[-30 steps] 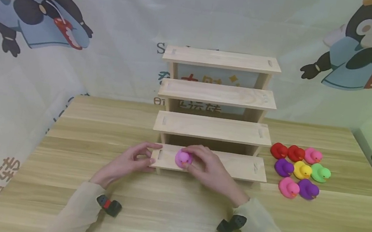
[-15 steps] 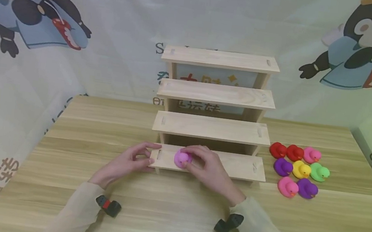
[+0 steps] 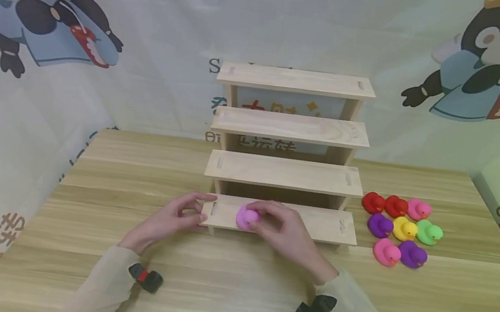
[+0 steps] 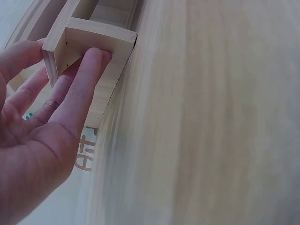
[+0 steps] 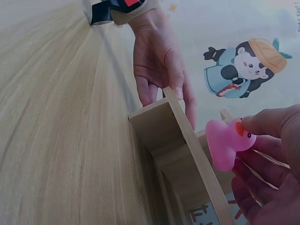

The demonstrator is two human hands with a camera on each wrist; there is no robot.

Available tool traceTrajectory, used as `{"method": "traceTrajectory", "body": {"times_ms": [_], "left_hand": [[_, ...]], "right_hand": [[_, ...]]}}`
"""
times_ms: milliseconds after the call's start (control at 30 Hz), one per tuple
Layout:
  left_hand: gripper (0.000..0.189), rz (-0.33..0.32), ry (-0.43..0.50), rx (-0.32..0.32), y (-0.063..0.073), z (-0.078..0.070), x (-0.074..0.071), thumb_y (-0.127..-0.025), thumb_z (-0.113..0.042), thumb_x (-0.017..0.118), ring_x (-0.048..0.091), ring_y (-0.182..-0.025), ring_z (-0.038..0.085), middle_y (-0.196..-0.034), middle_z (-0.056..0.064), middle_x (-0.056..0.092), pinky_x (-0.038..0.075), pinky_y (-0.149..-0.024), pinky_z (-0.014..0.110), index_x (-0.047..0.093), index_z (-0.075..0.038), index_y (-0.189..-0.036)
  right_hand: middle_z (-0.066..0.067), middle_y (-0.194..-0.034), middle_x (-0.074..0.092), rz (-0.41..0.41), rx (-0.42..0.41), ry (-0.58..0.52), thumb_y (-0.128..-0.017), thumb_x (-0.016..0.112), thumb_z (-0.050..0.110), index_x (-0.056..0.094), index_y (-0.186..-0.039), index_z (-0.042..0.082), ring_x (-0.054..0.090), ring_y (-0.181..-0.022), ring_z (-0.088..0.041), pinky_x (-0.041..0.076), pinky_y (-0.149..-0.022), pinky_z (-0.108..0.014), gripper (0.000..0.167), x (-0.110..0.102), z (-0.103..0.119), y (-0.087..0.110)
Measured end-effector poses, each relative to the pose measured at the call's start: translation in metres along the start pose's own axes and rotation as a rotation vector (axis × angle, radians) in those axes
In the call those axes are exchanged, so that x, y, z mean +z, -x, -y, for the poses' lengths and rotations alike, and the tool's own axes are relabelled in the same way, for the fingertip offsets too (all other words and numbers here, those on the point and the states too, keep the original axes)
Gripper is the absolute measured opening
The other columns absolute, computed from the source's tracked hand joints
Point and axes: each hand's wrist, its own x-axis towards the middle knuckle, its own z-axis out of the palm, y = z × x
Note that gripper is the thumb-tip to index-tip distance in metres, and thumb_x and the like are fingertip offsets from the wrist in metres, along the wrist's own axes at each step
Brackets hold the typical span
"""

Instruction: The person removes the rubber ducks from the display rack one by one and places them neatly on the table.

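A pink rubber duck (image 3: 247, 218) is at the lowest board of a stepped wooden shelf (image 3: 284, 173), left of its middle. My right hand (image 3: 285, 232) pinches the duck's head between thumb and fingers; its orange beak shows beside the thumb in the right wrist view, where the duck (image 5: 223, 143) is close to the board's top face. My left hand (image 3: 174, 214) holds the left end of that lowest board. In the left wrist view, the left hand (image 4: 56, 112) has one digit on the board's edge and other fingers underneath, against the side panel.
Right of the shelf, several more rubber ducks lie in rows on the wooden table (image 3: 75, 259): red ducks (image 3: 397, 206), pink ducks (image 3: 387, 252), purple ducks (image 3: 413, 254), a yellow duck (image 3: 405, 228) and a green duck (image 3: 429, 232). A printed cloth (image 3: 167, 61) hangs behind.
The duck has shifted slightly right and turned a little in my right hand, with its beak no longer showing in the head view. My left hand keeps its hold on the shelf.
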Motion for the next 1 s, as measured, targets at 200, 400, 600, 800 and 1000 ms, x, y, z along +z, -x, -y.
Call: {"method": "traceTrajectory", "body": {"times_ms": [200,400,600,800,1000], "left_hand": [[0.047,0.001,-0.006,0.005,0.001,0.002,-0.001,-0.095,-0.001,0.059,0.062,-0.097,0.034,-0.104,0.022,0.047,0.054,-0.087,0.04,0.045,-0.002,-0.139],[0.047,-0.005,-0.004,-0.001,0.003,0.001,0.0,-0.095,-0.001,0.058,0.06,-0.099,0.033,-0.105,0.022,0.047,0.054,-0.088,0.04,0.046,-0.005,-0.14],[0.047,0.001,-0.003,0.002,0.003,0.001,0.0,-0.095,-0.003,0.058,0.061,-0.098,0.035,-0.105,0.021,0.045,0.053,-0.088,0.04,0.046,-0.007,-0.14],[0.047,0.003,0.002,0.001,0.003,-0.001,-0.001,-0.095,-0.002,0.058,0.062,-0.097,0.035,-0.104,0.022,0.045,0.053,-0.088,0.04,0.046,-0.006,-0.14],[0.047,-0.006,-0.005,-0.012,0.002,-0.001,0.0,-0.095,-0.001,0.057,0.062,-0.097,0.034,-0.105,0.022,0.045,0.053,-0.088,0.039,0.046,-0.007,-0.14]], "right_hand": [[-0.004,-0.12,0.065,-0.009,0.012,-0.016,-0.089,0.07,0.011,0.068,-0.118,0.007,0.055,-0.118,-0.02,0.04,-0.104,-0.04,0.029,-0.005,-0.001,0.006],[-0.005,-0.119,0.066,-0.022,0.026,-0.02,-0.09,0.07,0.011,0.068,-0.117,0.005,0.056,-0.116,-0.021,0.041,-0.103,-0.04,0.028,-0.011,-0.003,0.011],[-0.006,-0.118,0.066,-0.048,0.041,-0.024,-0.09,0.069,0.01,0.068,-0.117,0.004,0.058,-0.114,-0.022,0.045,-0.099,-0.041,0.028,-0.02,-0.004,0.019],[-0.006,-0.116,0.067,-0.068,0.051,-0.022,-0.089,0.07,0.007,0.068,-0.116,0.004,0.058,-0.113,-0.021,0.044,-0.099,-0.04,0.027,-0.029,-0.009,0.025],[-0.006,-0.114,0.067,-0.088,0.059,-0.012,-0.089,0.069,0.007,0.068,-0.118,0.004,0.061,-0.107,-0.022,0.047,-0.095,-0.044,0.029,-0.039,-0.011,0.031]]}}
